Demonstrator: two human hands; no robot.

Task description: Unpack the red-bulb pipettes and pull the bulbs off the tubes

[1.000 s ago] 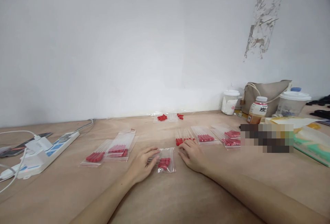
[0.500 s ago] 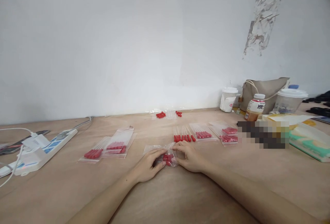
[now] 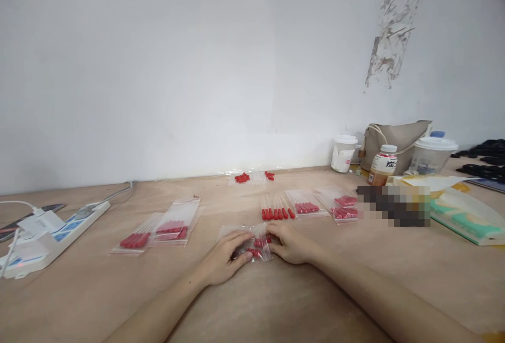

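My left hand [image 3: 224, 258] rests on the left side of a small clear plastic bag [image 3: 231, 229], its thumb and fingers closed about the film. Small red pieces [image 3: 254, 253] lie inside the bag between my hands. My right hand [image 3: 291, 244] is at the bag's right edge, thumb and index finger closing on the film beside a red piece; its other fingertips are partly hidden. Just beyond it lies a row of thin clear stems with red bulb ends [image 3: 278, 213], like droppers.
Zip bags of red-ended stems lie left [image 3: 169, 230] and right [image 3: 303, 206]. More red pieces [image 3: 242, 178] in clear film sit by the wall. A power strip [image 3: 59, 243] is at left. A paper cup [image 3: 344, 154], bottle [image 3: 383, 167] and bag [image 3: 400, 140] stand at right.
The red pieces in the bag have spread apart, with some now near my right fingertips. Both hands stay about the bag. The whole view has shifted slightly.
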